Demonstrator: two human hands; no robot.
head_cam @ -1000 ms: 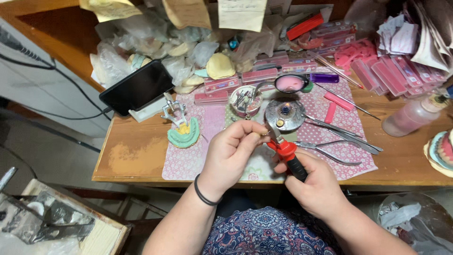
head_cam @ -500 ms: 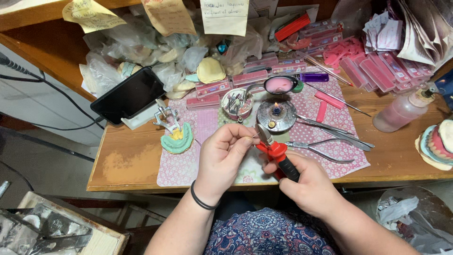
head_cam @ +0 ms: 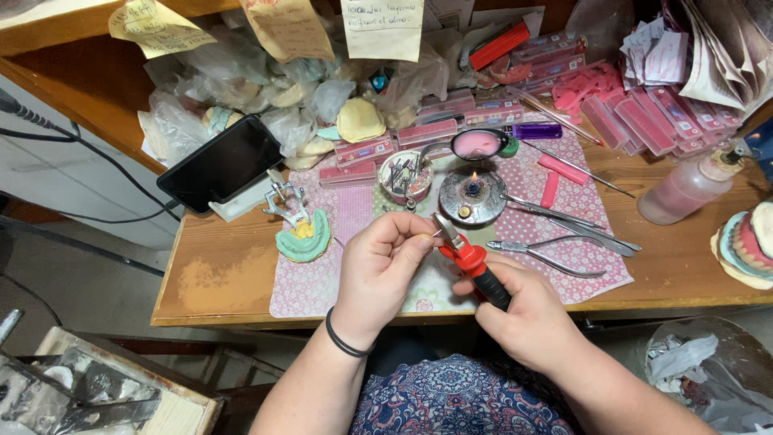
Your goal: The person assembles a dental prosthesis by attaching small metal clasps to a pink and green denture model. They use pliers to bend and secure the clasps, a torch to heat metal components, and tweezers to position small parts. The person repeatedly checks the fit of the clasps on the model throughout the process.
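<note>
- Holding my small pliers [head_cam: 467, 262] with the red and black handles in my right hand [head_cam: 527, 314], I have them now a little lower and nearer to my body than a moment ago, when their nose stood just before the burner.
- My left hand [head_cam: 382, 270] has stayed close to the nose of the pliers; its fingertips [head_cam: 419, 242] are pinched together on something very thin, perhaps a wire, but it is too small for me to name it.
- So I judge that the work is between the two hands now, above the patterned pink mat [head_cam: 354, 213], and no more at the flame.
- The right grip is closed round the handles, with the tool pointing up and to the left.
- The left wrist is bent a little, with a black band [head_cam: 342, 342] around it, and the palm is turned to the pliers.
- The small spirit burner [head_cam: 473, 193] is lit, just behind the hands on the counter [head_cam: 209, 278].
- Other pliers [head_cam: 547, 256] and long metal tools lie on the mat at the right.
- A green dental cast on its metal articulator [head_cam: 299, 229] stands at the left, near a dark phone [head_cam: 219, 165].
</note>
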